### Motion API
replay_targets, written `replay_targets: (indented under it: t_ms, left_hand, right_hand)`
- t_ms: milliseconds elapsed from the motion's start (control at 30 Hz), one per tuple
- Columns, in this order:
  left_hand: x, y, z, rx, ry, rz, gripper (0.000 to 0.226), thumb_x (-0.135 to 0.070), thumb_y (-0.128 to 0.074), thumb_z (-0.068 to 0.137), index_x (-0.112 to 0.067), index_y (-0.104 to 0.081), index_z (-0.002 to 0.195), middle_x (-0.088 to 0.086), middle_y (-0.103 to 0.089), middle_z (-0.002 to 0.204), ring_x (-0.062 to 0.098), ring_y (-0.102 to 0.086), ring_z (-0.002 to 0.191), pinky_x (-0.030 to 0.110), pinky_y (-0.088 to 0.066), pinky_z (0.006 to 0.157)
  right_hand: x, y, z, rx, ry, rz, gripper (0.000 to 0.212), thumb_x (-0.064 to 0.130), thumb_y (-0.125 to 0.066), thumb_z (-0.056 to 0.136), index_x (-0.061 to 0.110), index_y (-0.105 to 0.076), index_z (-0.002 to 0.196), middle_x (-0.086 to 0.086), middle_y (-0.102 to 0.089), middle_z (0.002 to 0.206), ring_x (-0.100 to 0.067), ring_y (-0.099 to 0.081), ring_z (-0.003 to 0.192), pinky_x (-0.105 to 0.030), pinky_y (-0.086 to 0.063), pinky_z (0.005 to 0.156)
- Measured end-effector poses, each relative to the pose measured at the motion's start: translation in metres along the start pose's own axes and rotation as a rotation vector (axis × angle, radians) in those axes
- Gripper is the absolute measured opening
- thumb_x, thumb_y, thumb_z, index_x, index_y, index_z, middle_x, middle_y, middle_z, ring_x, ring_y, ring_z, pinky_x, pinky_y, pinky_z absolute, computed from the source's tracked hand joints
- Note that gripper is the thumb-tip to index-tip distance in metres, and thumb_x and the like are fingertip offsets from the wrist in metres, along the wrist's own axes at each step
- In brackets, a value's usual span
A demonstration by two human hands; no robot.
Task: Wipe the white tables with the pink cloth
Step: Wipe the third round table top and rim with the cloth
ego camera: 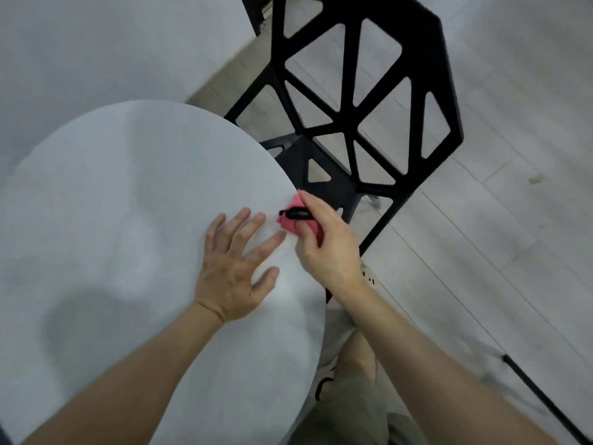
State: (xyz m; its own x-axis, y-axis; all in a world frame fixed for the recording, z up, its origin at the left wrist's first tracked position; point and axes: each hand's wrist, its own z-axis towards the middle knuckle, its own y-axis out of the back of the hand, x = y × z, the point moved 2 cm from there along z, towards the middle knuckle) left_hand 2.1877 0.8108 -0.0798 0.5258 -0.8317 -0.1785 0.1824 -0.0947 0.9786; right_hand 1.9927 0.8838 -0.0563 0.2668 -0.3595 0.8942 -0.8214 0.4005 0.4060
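Head view: a round white table (112, 203) fills the left. The left hand (236, 268) lies flat on it near its right edge, fingers straight and spread. Just beside it, at that edge, the right hand (324, 242) pinches a bunched pink cloth (292, 223) and a small black object (296, 215). A black chair (353, 91) stands just beyond the table's right edge.

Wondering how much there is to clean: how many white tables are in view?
2: a round table in front, and a second table upper left, cut off by the frame. More may be hidden.
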Motion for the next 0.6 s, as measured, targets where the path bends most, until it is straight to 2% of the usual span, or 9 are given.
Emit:
replay_targets:
  t_ms: [67, 133, 200, 267, 333, 433, 533, 600]
  left_hand:
    - [0.000, 0.000, -0.001, 0.024, 0.005, 0.005, 0.060, -0.041, -0.065, 0.098, -0.024, -0.060, 0.155, 0.016, -0.048, 0.164, 0.040, -0.038, 0.158, 0.072, -0.029, 0.121]
    - [0.001, 0.001, -0.002, 0.050, -0.004, 0.013, 0.058, -0.042, -0.059, 0.101, -0.023, -0.060, 0.155, 0.017, -0.047, 0.165, 0.041, -0.036, 0.158, 0.073, -0.028, 0.121]
    - [0.001, 0.002, -0.002, 0.071, 0.002, 0.013, 0.056, -0.041, -0.057, 0.102, -0.023, -0.060, 0.155, 0.016, -0.045, 0.167, 0.040, -0.035, 0.159, 0.073, -0.028, 0.121]
    - [0.001, 0.003, -0.002, 0.076, 0.007, -0.001, 0.055, -0.040, -0.058, 0.103, -0.024, -0.060, 0.155, 0.015, -0.043, 0.168, 0.040, -0.034, 0.160, 0.073, -0.028, 0.122]
    - [0.000, 0.004, -0.003, 0.076, 0.008, -0.009, 0.054, -0.038, -0.058, 0.103, -0.024, -0.061, 0.155, 0.016, -0.044, 0.168, 0.040, -0.034, 0.160, 0.073, -0.028, 0.122]
    - [-0.003, 0.009, -0.003, 0.096, 0.016, -0.009, 0.053, -0.037, -0.057, 0.104, -0.023, -0.061, 0.155, 0.016, -0.047, 0.166, 0.041, -0.035, 0.159, 0.072, -0.028, 0.123]
    - [-0.004, 0.021, 0.002, 0.043, 0.105, -0.069, 0.055, -0.036, -0.062, 0.104, -0.014, -0.060, 0.154, 0.016, -0.051, 0.161, 0.037, -0.040, 0.157, 0.067, -0.034, 0.122]
    - [0.003, 0.035, 0.013, -0.037, 0.265, -0.122, 0.061, -0.042, -0.068, 0.102, -0.012, -0.059, 0.153, 0.016, -0.052, 0.159, 0.035, -0.042, 0.156, 0.062, -0.036, 0.121]
  right_hand:
    - [0.022, -0.020, 0.053, 0.049, 0.018, -0.013, 0.049, 0.015, -0.063, 0.104, 0.024, -0.060, 0.152, 0.013, -0.062, 0.151, -0.005, -0.056, 0.137, -0.017, -0.042, 0.114]
    - [0.039, -0.041, 0.104, 0.143, 0.075, -0.055, 0.048, 0.018, -0.063, 0.104, 0.023, -0.060, 0.152, 0.009, -0.063, 0.151, -0.015, -0.059, 0.136, -0.035, -0.047, 0.116]
    - [0.043, -0.046, 0.128, 0.211, 0.109, -0.086, 0.049, 0.018, -0.064, 0.103, 0.023, -0.060, 0.152, 0.006, -0.064, 0.150, -0.019, -0.060, 0.136, -0.044, -0.048, 0.114]
    - [0.037, -0.035, 0.113, 0.214, 0.103, -0.025, 0.049, 0.015, -0.064, 0.103, 0.023, -0.060, 0.151, 0.008, -0.066, 0.146, -0.013, -0.062, 0.133, -0.040, -0.050, 0.113]
    - [0.027, -0.013, 0.073, 0.184, 0.067, 0.051, 0.051, 0.012, -0.063, 0.104, 0.025, -0.059, 0.153, 0.014, -0.068, 0.142, -0.001, -0.062, 0.130, -0.029, -0.051, 0.112]
    - [0.011, 0.013, 0.020, 0.195, 0.049, 0.058, 0.055, 0.009, -0.065, 0.104, 0.027, -0.056, 0.156, 0.021, -0.065, 0.142, 0.008, -0.057, 0.133, -0.018, -0.046, 0.114]
    - [0.019, -0.002, 0.059, 0.219, 0.070, -0.014, 0.053, 0.012, -0.067, 0.103, 0.024, -0.058, 0.155, 0.015, -0.066, 0.144, 0.004, -0.058, 0.133, -0.026, -0.048, 0.116]
    - [0.046, -0.033, 0.115, 0.265, 0.085, -0.055, 0.048, 0.014, -0.065, 0.102, 0.024, -0.063, 0.149, 0.012, -0.071, 0.135, -0.002, -0.064, 0.125, -0.033, -0.053, 0.111]
